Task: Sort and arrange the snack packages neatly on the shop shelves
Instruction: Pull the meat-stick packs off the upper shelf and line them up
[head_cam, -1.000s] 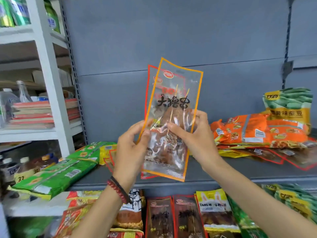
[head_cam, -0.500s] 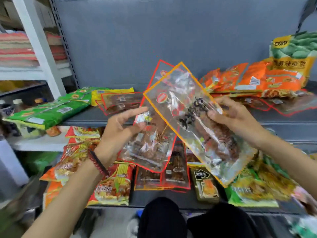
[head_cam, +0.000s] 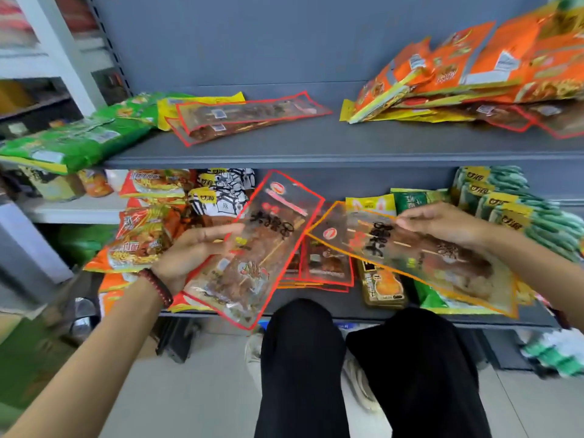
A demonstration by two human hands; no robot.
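Head cam: the person has one clear snack pack in each hand, both held out in front of the lower shelf (head_cam: 350, 303). The left hand (head_cam: 196, 251) grips the red-edged pack (head_cam: 262, 248), thumb on top and fingers curled underneath, and the pack tilts up to the right. The right hand (head_cam: 442, 224) pinches the orange-edged pack (head_cam: 420, 257) along its top edge, and that one slants down toward the shelf's right end. The two packs' corners are just beside each other; can't tell if they actually touch.

Behind them, a flat stack (head_cam: 325, 267) of similar red-rimmed packs lies mid-shelf, with noodle packs (head_cam: 142, 238) at the left end and green bags (head_cam: 512, 210) at the right. On the upper shelf (head_cam: 316, 143), green packs (head_cam: 72, 143) hang over the left end, skewer packs (head_cam: 246, 115) lie at back left, and orange packs (head_cam: 458, 67) are piled at the right end. There's a beaded bracelet (head_cam: 158, 286) on the left wrist.
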